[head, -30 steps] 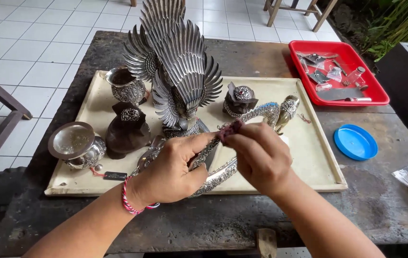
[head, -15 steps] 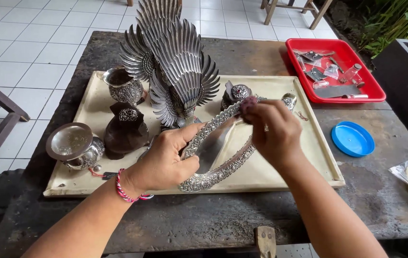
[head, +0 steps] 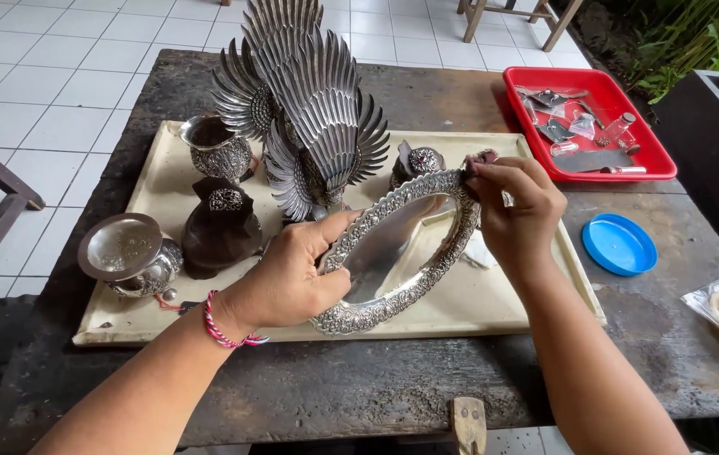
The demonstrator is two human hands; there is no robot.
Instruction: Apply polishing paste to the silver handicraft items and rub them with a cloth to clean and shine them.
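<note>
Left hand [head: 292, 278] fingers clamped on oval silver dish [head: 397, 253], tilting it up over tray [head: 165, 168] | right hand [head: 515, 206] fingers pinched on small cloth [head: 484, 157], pressed to dish's far rim | bird figure [head: 309, 109] behind, table [head: 376, 388] beneath.

The left hand [head: 292, 282] grips the near rim of an oval silver dish [head: 397, 248] with an embossed border, tilted above a cream tray [head: 477, 303]. The right hand [head: 515, 211] presses a small dark cloth [head: 481, 158] to the dish's far rim. A silver winged bird figure [head: 304, 109] stands behind, a red tray [head: 591, 122] and blue lid [head: 619, 244] to the right.
</note>
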